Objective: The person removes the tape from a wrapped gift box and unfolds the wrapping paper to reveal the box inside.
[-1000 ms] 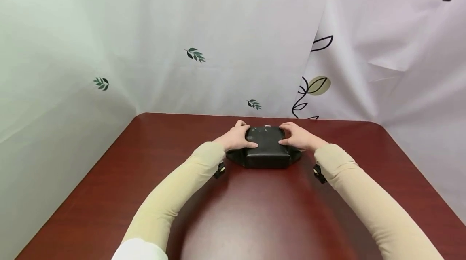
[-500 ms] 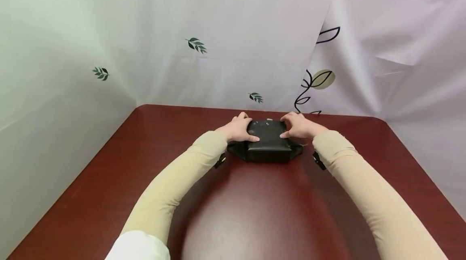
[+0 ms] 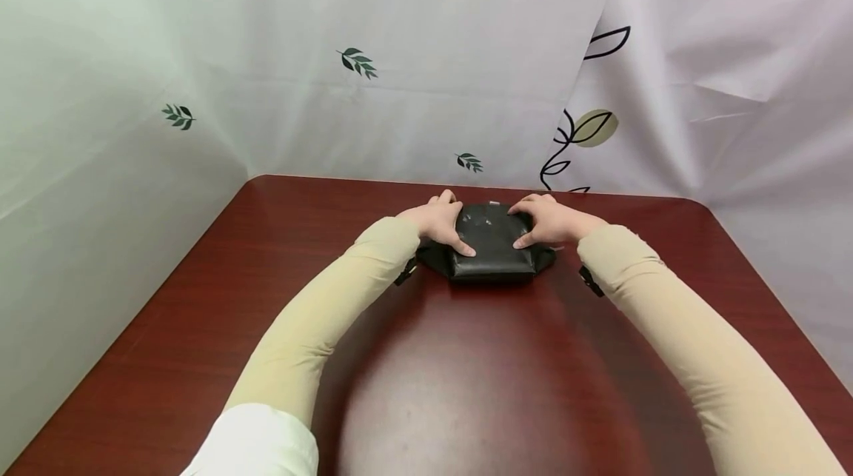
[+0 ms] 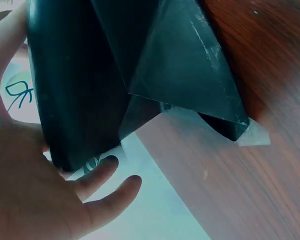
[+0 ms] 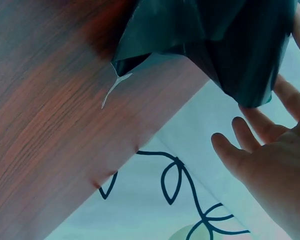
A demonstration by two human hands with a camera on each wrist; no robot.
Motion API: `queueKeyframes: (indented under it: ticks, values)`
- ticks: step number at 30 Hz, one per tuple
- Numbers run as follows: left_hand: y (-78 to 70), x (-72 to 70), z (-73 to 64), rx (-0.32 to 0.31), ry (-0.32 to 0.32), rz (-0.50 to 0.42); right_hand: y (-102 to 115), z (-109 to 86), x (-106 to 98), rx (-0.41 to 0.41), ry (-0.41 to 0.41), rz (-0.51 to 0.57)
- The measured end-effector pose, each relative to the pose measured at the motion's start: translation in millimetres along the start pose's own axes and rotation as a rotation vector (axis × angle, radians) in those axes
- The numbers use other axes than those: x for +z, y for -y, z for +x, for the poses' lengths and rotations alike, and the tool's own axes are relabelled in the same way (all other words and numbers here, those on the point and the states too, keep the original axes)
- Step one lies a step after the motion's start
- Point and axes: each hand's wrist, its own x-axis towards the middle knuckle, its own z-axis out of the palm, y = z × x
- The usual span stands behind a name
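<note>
A black plastic-wrapped package [image 3: 493,239] lies near the table's far edge, its folded flaps sticking out at both sides. My left hand [image 3: 440,223] grips its left side, thumb on the top face and fingers toward the far corner. On the right side my right hand [image 3: 553,221] holds it the same way. In the left wrist view, a clear-whitish scrap [image 4: 255,134] pokes from the tip of a flap; two fingers extend past the wrapping. The right wrist view shows a thin pale strip [image 5: 112,91] hanging at the other flap. The package's underside is hidden.
The glossy red-brown table [image 3: 453,372] extends toward me beneath both sleeved forearms. White fabric [image 3: 400,121] printed with leaves hangs right behind the table and along its sides.
The head view has tilted down, so everything sits higher in it. Both hands keep their hold on the package's sides, and its front face now shows less.
</note>
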Motion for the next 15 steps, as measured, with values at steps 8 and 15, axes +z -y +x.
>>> queueKeyframes:
  ticks: [8, 15]
  values:
    - [-4.1, -2.0, 0.3, -0.015, 0.030, 0.031, 2.1, -9.2, 3.9, -0.035, 0.016, 0.003]
    - [-6.2, 6.6, 3.0, -0.035, -0.042, 0.036, 3.2, -17.5, 11.5, -0.082, -0.023, -0.027]
